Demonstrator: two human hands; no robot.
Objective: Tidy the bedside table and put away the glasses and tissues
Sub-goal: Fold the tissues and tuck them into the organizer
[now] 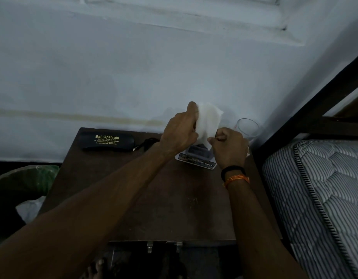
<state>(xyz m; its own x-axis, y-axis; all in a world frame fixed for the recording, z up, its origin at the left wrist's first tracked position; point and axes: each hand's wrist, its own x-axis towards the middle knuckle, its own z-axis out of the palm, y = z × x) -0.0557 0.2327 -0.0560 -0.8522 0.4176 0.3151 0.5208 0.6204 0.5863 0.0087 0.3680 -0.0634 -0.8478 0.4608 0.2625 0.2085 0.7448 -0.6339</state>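
A pale blue wall (113, 77) fills the back of the room. A bed (323, 198) with a striped mattress sits by the right edge of the dark brown table (154, 208). A green bin (23, 184) stands by the left edge. A black glasses case (107, 141) lies at the far left corner. A clear glass (248, 127) stands at the far right corner. Above the far edge, the left hand (180, 131) and right hand (228, 146) both pinch one white tissue (207, 122), over a small pack (196, 160).

white tissue (207, 121), upright over table (154, 198)
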